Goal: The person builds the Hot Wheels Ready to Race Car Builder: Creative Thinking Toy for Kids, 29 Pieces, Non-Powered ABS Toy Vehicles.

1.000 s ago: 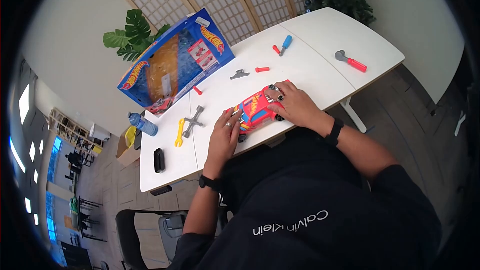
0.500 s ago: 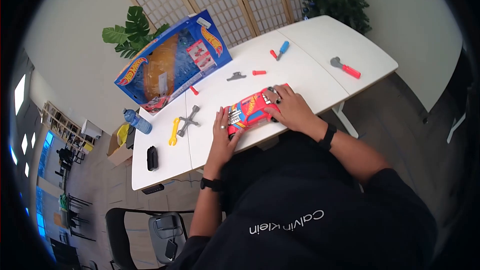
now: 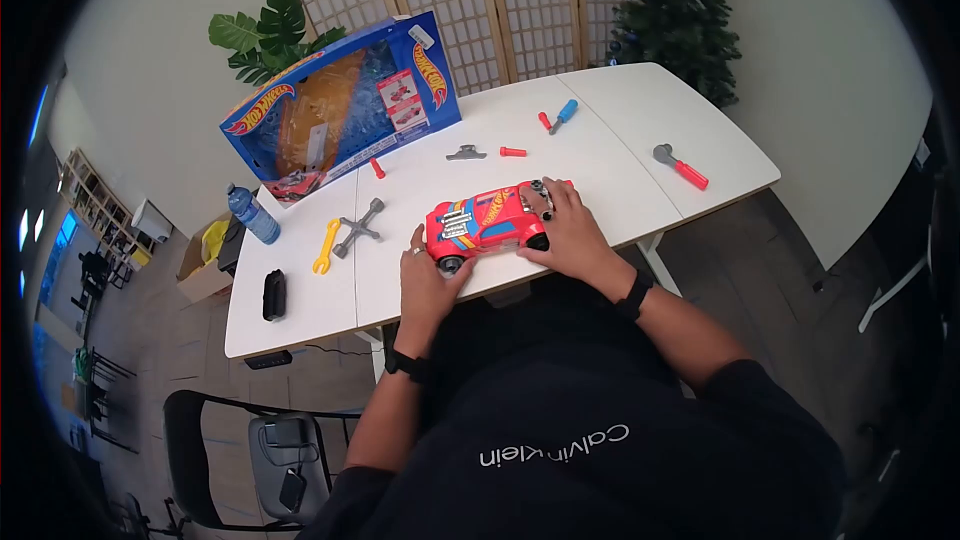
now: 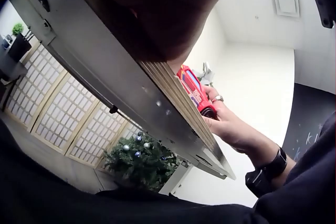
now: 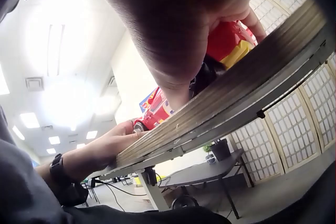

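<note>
A red toy car [image 3: 485, 223] with blue and yellow markings sits on the white table [image 3: 600, 165] near its front edge. My left hand [image 3: 428, 290] holds the car's left end, fingers round the far side and thumb by the front wheel [image 3: 451, 265]. At the other end, my right hand [image 3: 578, 240] grips the car, its fingers over the chrome-coloured parts and thumb by the rear wheel. In the left wrist view the car [image 4: 194, 90] shows past the table edge, with the right hand [image 4: 231, 127] against it. The left hand [image 5: 107, 142] appears low in the right wrist view.
Left of the car lie a grey cross-shaped wrench [image 3: 360, 228], a yellow wrench [image 3: 327, 245], a black piece [image 3: 274, 295] and a water bottle [image 3: 253, 213]. Behind stand a toy box [image 3: 440, 112], a grey part [image 3: 466, 153] and red bolts [image 3: 513, 152]. Rightward lie a blue-handled screwdriver [image 3: 567, 111] and red-handled tool [image 3: 690, 175].
My left hand has slid off the car's top to its left end, and the right thumb has moved down by the rear wheel. The car has turned more parallel to the table edge.
</note>
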Available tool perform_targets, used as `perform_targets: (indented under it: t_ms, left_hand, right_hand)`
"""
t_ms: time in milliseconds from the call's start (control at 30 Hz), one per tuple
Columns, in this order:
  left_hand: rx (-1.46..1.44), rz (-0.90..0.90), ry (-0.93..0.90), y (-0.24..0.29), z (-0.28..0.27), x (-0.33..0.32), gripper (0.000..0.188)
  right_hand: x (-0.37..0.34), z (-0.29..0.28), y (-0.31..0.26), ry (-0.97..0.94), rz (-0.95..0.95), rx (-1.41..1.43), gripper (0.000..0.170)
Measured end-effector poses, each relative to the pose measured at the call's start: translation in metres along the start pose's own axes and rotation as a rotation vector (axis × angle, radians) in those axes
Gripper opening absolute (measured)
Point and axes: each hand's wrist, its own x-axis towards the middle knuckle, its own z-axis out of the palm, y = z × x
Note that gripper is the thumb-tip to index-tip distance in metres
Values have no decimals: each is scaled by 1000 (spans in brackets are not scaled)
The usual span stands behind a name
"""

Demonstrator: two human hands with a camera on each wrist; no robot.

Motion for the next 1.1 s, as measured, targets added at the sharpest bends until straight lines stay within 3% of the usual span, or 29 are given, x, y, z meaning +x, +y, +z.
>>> perform_targets:
  t_ms: [67,267,333,433,500,600,733,800,833,933,1100]
  left_hand:
    - [-1,29,41,-1,-2,-1,73]
    - [-291,33,115,1,-6,-7,94]
    - [-262,189,210,-6,0,-6,87]
    - [-231,111,162,-3,-6,-10,81]
    - [-260,178,232,-3,-8,-10,76]
    - [-284,135,278,0,-11,-11,74]
    - [-367,162,375,-4,-11,-10,76]
    - [-468,73,343,-1,-13,-11,81]
    - [-480,117,367,-3,-10,-10,78]
    - [-561,160,317,-7,-9,-13,72]
    - [-556,94,197,-3,-16,-16,58]
  right_hand:
    - [-2,5,-4,123,-40,6,96]
    - [-2,11,-6,157,33,156,88]
    - [0,12,-5,197,54,194,85]
    - [0,11,-8,203,76,211,86]
    - [1,10,-5,214,46,244,86]
    - [5,0,-5,249,7,232,81]
    - [17,-37,-5,135,38,290,70]
    - [23,-66,-9,-112,117,445,68]
    - [27,-78,-9,-204,123,504,63]
    - [28,-89,-2,-344,150,671,59]
    - [29,-92,-7,-346,246,754,54]
